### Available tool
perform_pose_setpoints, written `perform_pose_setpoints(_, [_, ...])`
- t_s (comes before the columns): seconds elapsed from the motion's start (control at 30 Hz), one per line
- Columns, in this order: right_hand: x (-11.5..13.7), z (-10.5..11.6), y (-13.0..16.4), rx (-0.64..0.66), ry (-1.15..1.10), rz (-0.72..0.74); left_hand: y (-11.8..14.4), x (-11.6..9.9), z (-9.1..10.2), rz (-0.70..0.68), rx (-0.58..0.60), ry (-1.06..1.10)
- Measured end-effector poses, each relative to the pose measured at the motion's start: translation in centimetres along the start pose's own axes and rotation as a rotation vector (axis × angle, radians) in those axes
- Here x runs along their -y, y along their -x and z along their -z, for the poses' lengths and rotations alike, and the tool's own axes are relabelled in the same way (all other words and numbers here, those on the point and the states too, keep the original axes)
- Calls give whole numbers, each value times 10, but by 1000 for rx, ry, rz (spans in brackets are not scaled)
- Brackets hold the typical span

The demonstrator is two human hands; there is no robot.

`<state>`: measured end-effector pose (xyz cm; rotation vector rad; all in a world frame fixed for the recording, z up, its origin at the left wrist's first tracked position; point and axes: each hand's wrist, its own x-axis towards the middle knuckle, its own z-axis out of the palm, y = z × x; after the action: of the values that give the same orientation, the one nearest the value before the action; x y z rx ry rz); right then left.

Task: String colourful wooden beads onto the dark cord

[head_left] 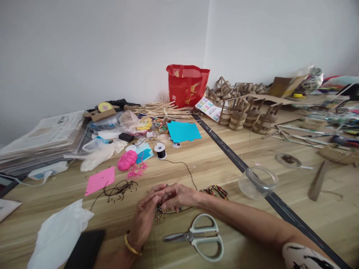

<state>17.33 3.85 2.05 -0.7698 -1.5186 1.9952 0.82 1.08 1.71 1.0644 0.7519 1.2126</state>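
My left hand (pixel 146 209), with a yellow bangle at the wrist, and my right hand (pixel 179 196) meet over the near middle of the table. Both are closed, fingertips together, around a string of small multicoloured beads (pixel 159 217) that hangs below them. The exact pinch point is hidden by the fingers. Thin black cord (pixel 185 164) runs from a white spool (pixel 160 151) toward my right hand, and more cord shows under it. Scissors with pale handles (pixel 206 237) lie partly open just below my hands. Another beaded strand (pixel 217 191) rests beyond my right wrist.
Left are black cord scraps (pixel 119 190), a pink sheet (pixel 100 180), pink yarn (pixel 127 160), white tissue (pixel 57 233) and a dark flat object (pixel 84 250). A clear plastic container (pixel 258 182), small wooden buckets (pixel 238 117) and a red bag (pixel 187 86) stand farther off.
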Motion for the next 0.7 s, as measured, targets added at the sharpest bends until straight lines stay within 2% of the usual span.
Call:
perform_pose_setpoints(0.2, [7,-7,6,-46,-50,11,1,5,5,-14,35,-40])
perform_pose_setpoints(0.43, [18,-1,10,51,-63,-41,-1,2,9,-77,25,-163])
perform_pose_setpoints(0.57, [23,4,11,35,-55,-43,-4,5,13,-115,-17,-170])
perform_pose_setpoints(0.7, [26,11,13,49,-2,-59,-4,9,20,-85,-93,-261])
